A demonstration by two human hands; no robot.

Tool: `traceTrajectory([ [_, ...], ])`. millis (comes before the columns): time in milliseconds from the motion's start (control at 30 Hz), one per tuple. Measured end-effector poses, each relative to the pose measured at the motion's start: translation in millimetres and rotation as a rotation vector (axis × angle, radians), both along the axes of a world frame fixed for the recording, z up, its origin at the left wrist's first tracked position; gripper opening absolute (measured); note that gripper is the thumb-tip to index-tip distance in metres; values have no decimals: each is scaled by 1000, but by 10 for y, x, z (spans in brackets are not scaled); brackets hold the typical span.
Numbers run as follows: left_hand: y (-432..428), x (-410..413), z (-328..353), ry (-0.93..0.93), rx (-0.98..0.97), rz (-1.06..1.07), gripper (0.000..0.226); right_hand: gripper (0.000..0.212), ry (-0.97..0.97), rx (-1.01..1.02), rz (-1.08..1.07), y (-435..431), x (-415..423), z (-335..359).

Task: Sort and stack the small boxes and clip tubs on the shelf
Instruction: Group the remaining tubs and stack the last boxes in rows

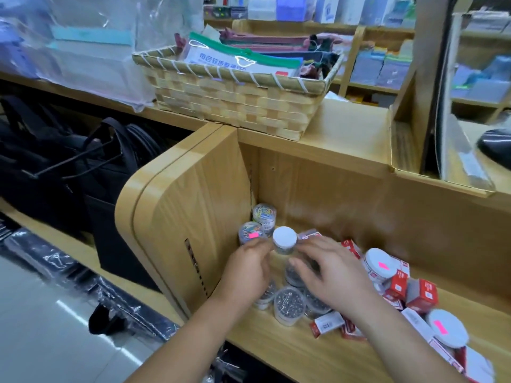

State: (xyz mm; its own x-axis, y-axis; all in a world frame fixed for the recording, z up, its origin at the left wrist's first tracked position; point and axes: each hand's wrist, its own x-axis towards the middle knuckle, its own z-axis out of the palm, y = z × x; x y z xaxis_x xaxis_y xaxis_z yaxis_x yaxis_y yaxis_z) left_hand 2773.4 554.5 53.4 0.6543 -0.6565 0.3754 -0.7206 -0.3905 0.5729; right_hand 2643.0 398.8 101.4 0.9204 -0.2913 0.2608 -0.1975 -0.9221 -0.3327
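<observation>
A clear tub with a white lid (284, 238) stands on top of other clear tubs of silver clips (289, 303) at the left end of the wooden shelf (276, 346). My left hand (249, 268) touches the white-lidded tub from the left; my right hand (329, 272) holds its right side with fingers spread over the stack. Two tubs of coloured clips (253, 230) stand in the back corner. Small red and white boxes (414, 293) and two white-lidded tubs with pink stickers (380, 265) lie scattered to the right.
A woven basket (235, 106) of zip pouches sits on the counter above the shelf. The rounded wooden side panel (179, 217) closes the shelf's left end. Black bags (69, 167) fill the bay further left. A cardboard box (431, 150) stands at upper right.
</observation>
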Motion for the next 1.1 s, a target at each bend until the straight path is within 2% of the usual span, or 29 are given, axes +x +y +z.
traceTrajectory([
  [67,178,-59,10,16,-102,24,33,57,160,-76,84,65,242,-13],
  [133,311,-103,1,67,-170,60,32,67,317,-94,96,106,447,-37],
  [200,414,-144,-41,123,-212,85,31,64,431,-94,75,86,553,-66],
  [300,510,-206,-76,196,-224,109,29,65,487,-80,82,-4,601,-85],
  [400,602,-303,-104,262,-178,61,30,68,338,-49,77,-67,513,-4],
  [467,658,-369,-159,253,-108,10,33,47,191,26,51,-76,390,105],
  [533,694,-400,-213,269,-59,-13,38,22,30,221,-4,-36,193,157],
  [567,700,-410,-229,282,-58,-15,38,17,-31,293,-43,-10,57,164],
  [733,564,-458,-103,203,-103,-37,38,13,-187,340,-285,159,-761,-14],
  [867,88,-630,38,121,-76,-165,42,29,-198,329,-410,296,-1049,-164],
  [1033,-768,-819,334,68,-3,-318,41,17,-270,378,-607,-36,-1302,-106],
  [1100,-1113,-856,408,9,85,-370,45,14,-297,433,-620,-138,-1366,-44],
])
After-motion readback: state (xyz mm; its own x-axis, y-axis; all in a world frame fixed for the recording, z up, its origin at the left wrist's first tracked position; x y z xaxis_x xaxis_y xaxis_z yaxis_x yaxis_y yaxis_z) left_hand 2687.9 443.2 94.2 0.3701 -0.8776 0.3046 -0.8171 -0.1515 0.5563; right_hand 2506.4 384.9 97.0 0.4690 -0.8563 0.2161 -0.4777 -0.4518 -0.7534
